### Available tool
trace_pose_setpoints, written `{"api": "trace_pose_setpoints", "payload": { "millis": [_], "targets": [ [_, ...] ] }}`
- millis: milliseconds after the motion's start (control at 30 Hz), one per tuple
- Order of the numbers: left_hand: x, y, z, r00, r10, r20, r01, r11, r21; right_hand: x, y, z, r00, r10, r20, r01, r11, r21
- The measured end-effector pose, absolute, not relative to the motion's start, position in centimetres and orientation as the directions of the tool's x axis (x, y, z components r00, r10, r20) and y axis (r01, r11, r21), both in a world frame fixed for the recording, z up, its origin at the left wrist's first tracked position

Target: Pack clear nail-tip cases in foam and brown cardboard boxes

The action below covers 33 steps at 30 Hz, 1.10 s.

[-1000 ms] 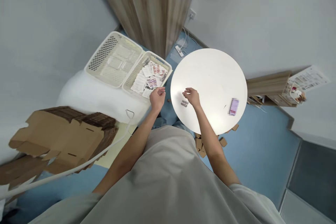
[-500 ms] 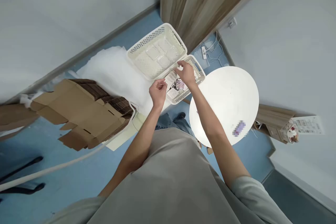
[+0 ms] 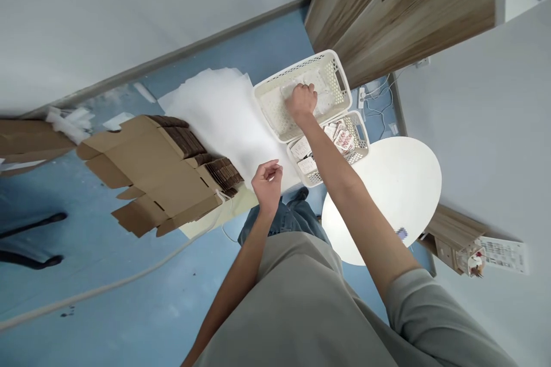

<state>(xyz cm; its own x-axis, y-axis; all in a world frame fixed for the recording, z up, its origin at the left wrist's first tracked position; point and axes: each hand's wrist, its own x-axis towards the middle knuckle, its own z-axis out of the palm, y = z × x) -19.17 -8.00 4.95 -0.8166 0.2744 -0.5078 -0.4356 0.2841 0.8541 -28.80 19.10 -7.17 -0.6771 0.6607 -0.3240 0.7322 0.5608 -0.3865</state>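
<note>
My right hand (image 3: 302, 102) reaches into the larger white plastic basket (image 3: 269, 117), its fingers curled down over clear plastic pieces (image 3: 321, 83). What it grips is hidden under the fingers. My left hand (image 3: 267, 184) hovers over the near edge of the white foam sheets (image 3: 224, 120), fingertips pinched together; anything between them is too small to name. A smaller white basket (image 3: 364, 149) stands against the larger one and holds printed cards (image 3: 306, 165) and a red-and-white printed packet (image 3: 344, 140). My right forearm passes over this basket.
A stack of flat brown cardboard boxes (image 3: 146, 166) lies to the left. The round white table (image 3: 400, 183) is on the right, close to the smaller basket. A wooden cabinet (image 3: 400, 11) stands behind the baskets. A power strip (image 3: 361, 97) with cables lies on the floor.
My right hand has moved from the smaller basket up into the larger one. My left hand has drawn back from the smaller basket to over the foam sheets. The view has shifted.
</note>
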Motion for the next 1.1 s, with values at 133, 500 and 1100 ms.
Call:
{"api": "trace_pose_setpoints", "payload": {
  "millis": [133, 500, 1100],
  "targets": [
    [-18.9, -9.2, 4.6, -0.815, 0.260, -0.517, -0.425, 0.338, 0.840, -28.7, 18.9, -7.7, -0.721, 0.649, -0.243, 0.662, 0.542, -0.517],
    [-17.0, -4.9, 6.0, -0.681, 0.536, -0.499, -0.470, 0.202, 0.859, -10.4, 11.5, 8.5, -0.539, 0.802, -0.257, 0.752, 0.321, -0.575],
    [3.1, 1.6, 12.1, 0.384, 0.856, -0.348, -0.254, 0.459, 0.851, 24.2, -1.5, 17.8, -0.050, 0.913, -0.405, 0.406, -0.352, -0.844]
  ]
}}
